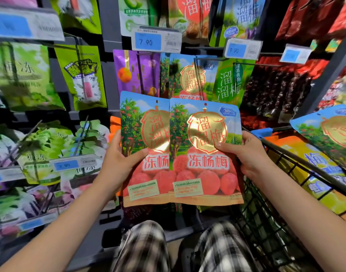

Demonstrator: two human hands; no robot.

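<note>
Left hand (119, 162) grips left packet (144, 118) by its edge, thumb across front. Right hand (250, 156) pinches right packet (203, 169) likewise. Fronts face up and inner edges overlap, probably for comparing before they go into the cart (305, 165).

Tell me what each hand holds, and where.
Left hand: the left blue-and-red foil snack pouch, by its left edge. Right hand: the matching right pouch, by its right edge.
</note>
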